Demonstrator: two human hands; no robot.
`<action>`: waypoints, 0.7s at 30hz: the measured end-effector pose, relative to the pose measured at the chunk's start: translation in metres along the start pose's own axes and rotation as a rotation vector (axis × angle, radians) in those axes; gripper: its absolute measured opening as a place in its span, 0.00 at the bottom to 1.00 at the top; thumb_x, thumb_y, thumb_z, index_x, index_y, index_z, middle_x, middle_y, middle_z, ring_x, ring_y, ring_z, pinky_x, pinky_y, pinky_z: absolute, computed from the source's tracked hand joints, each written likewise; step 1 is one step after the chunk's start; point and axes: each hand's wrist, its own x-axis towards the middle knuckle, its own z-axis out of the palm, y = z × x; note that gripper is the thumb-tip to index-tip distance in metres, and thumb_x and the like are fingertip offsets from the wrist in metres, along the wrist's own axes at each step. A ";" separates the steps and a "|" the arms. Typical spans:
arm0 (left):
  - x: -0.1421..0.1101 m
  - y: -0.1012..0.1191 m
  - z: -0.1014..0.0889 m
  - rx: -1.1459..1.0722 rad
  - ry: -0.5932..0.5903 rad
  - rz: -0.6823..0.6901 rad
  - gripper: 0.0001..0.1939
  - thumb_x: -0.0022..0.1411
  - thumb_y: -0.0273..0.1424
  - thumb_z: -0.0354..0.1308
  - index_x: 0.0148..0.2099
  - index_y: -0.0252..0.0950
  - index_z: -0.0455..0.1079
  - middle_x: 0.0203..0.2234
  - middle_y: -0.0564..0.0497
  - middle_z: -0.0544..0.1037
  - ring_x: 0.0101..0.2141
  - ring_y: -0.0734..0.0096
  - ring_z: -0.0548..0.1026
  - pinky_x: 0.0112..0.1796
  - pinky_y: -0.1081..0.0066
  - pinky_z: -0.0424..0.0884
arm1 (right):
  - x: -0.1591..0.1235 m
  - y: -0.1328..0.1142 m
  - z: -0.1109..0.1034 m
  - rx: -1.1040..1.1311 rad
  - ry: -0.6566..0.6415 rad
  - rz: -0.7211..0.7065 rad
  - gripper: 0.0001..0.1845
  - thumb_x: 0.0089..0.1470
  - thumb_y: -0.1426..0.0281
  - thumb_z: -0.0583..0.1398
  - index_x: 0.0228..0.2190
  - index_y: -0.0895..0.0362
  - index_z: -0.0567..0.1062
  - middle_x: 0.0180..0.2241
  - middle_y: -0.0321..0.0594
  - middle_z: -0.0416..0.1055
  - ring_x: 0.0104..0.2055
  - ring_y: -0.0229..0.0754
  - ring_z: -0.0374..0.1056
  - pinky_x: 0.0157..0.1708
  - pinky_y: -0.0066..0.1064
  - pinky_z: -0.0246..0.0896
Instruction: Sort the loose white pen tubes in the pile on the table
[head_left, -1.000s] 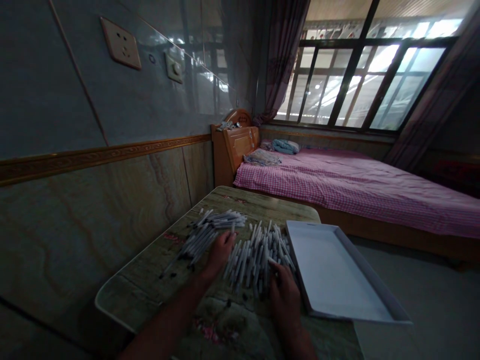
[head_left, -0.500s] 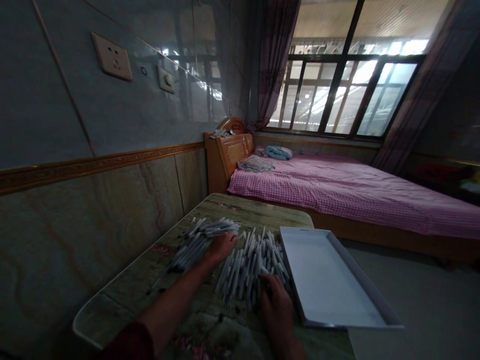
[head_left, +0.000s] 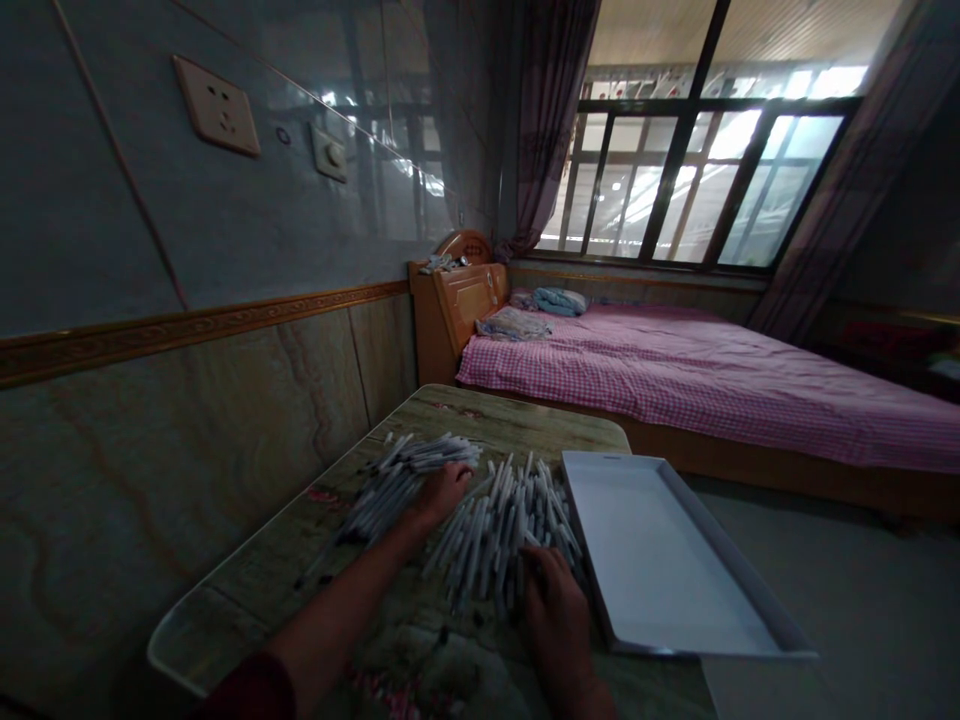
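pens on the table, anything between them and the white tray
Only the raised rim of the white tray stands in the way, right beside the pens. The right hand also sits at the pile's edge next to the tray. Nothing else shows between them.

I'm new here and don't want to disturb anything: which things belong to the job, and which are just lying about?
Job:
left hand on a pile of slim pen-like tubes
right hand at a second pile
shallow white tray

Lying about:
pink checked bed
wall socket
window
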 end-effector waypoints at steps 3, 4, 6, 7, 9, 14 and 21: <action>-0.001 -0.004 -0.010 0.150 0.057 -0.025 0.13 0.64 0.25 0.52 0.45 0.33 0.76 0.44 0.40 0.79 0.48 0.57 0.75 0.50 0.62 0.66 | 0.000 -0.001 0.000 -0.004 -0.009 -0.009 0.12 0.59 0.70 0.53 0.39 0.51 0.76 0.35 0.37 0.74 0.36 0.38 0.73 0.37 0.25 0.64; -0.001 -0.005 -0.013 0.193 0.071 -0.029 0.13 0.64 0.25 0.52 0.46 0.33 0.76 0.45 0.39 0.78 0.49 0.55 0.73 0.52 0.61 0.65 | 0.000 -0.001 0.000 -0.005 -0.015 -0.012 0.12 0.59 0.70 0.53 0.39 0.51 0.76 0.35 0.37 0.74 0.36 0.38 0.73 0.37 0.25 0.64; -0.002 -0.006 -0.019 0.264 0.084 -0.039 0.12 0.63 0.24 0.54 0.47 0.33 0.75 0.47 0.38 0.77 0.52 0.52 0.71 0.53 0.59 0.64 | -0.001 0.000 0.001 -0.005 -0.015 -0.021 0.12 0.59 0.70 0.53 0.38 0.51 0.76 0.35 0.37 0.75 0.36 0.38 0.73 0.37 0.25 0.65; -0.002 -0.007 -0.021 0.291 0.086 -0.046 0.12 0.62 0.24 0.55 0.46 0.33 0.75 0.47 0.37 0.76 0.52 0.51 0.71 0.53 0.58 0.64 | -0.001 0.001 0.001 -0.004 -0.007 -0.024 0.12 0.59 0.71 0.53 0.38 0.51 0.76 0.35 0.37 0.75 0.36 0.38 0.73 0.37 0.25 0.65; -0.004 -0.007 -0.024 0.326 0.084 -0.065 0.11 0.60 0.23 0.57 0.45 0.32 0.75 0.47 0.36 0.76 0.52 0.49 0.70 0.52 0.57 0.65 | -0.001 0.002 0.001 -0.005 0.002 -0.031 0.13 0.58 0.71 0.53 0.39 0.51 0.76 0.36 0.37 0.75 0.36 0.38 0.73 0.37 0.25 0.65; -0.008 -0.005 -0.024 0.285 0.087 -0.104 0.09 0.57 0.21 0.59 0.41 0.32 0.74 0.45 0.36 0.76 0.51 0.49 0.70 0.51 0.56 0.65 | -0.001 0.003 0.001 -0.013 -0.005 -0.024 0.13 0.58 0.71 0.53 0.39 0.51 0.76 0.36 0.37 0.75 0.37 0.38 0.73 0.36 0.24 0.65; -0.014 -0.004 -0.029 -0.111 0.194 -0.141 0.03 0.60 0.26 0.56 0.38 0.36 0.71 0.42 0.41 0.78 0.51 0.54 0.71 0.53 0.58 0.64 | -0.001 0.005 0.002 -0.005 0.019 -0.011 0.13 0.60 0.69 0.52 0.40 0.52 0.77 0.37 0.39 0.75 0.38 0.40 0.74 0.38 0.26 0.67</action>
